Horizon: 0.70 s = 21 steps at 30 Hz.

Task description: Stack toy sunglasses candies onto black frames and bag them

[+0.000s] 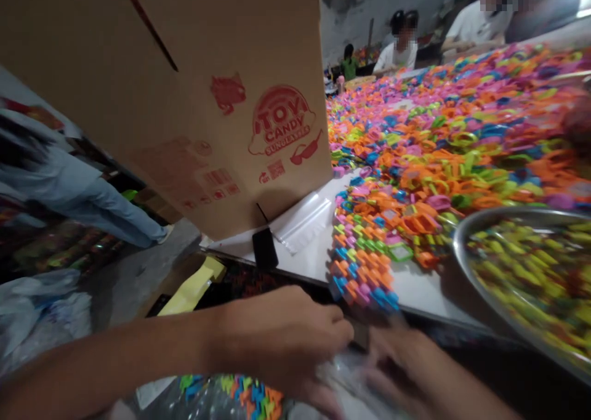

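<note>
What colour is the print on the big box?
The print is red, on a brown box; it shows best in the head view.

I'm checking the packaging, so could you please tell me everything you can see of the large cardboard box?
The cardboard box is brown, printed in red with a rounded "TOY CANDY SUNGLASSES" logo, a sunglasses drawing, codes and handling symbols. A dark slit runs down its upper part. It stands on the white tabletop, its top out of frame. Clear plastic lies at its foot.
</note>
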Motion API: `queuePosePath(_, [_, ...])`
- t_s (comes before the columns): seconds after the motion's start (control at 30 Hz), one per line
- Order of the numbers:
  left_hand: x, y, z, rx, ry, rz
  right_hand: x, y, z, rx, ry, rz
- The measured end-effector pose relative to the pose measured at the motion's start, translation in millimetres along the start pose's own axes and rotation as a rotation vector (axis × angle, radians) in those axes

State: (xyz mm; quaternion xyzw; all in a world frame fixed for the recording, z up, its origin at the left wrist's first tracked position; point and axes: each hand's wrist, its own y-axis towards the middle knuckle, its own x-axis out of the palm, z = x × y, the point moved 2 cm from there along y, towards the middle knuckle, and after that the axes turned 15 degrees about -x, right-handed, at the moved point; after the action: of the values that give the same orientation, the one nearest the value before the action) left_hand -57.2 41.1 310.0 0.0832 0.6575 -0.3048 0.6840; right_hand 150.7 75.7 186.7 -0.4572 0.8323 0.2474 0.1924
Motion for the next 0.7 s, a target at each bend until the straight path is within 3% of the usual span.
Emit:
queuePosePath(0.17, [0.8, 10.2, -6.8, 0.021, -0.009, 0.019, -25.3, 11.5, -7.7, 0.073, 0.02, -0.169])
queuePosePath(0.4, [-0.1, 4.8, -11.6, -0.041, -0.068, 0.007, -41.0, 14.5, -28.2, 0.027, 0.12, -0.103])
queuePosePath(0.5, [2.3, 2.2, -8.7, -0.097, -0.075, -0.052, -28.2, 6.6, -31.2, 0.01, -0.083, -0.149])
queuePosePath(0.6, [7.4, 0.7, -7.9, -0.197, 0.085, -0.108, -9.4, -6.1, -28.4, -0.034, -0.478, -0.265])
queuePosePath(0.7, [11.3, -2.8, -15.3, -0.408, 0.268, -0.154, -0.4, -15.5, -26.3, -0.059, -0.74, -0.32])
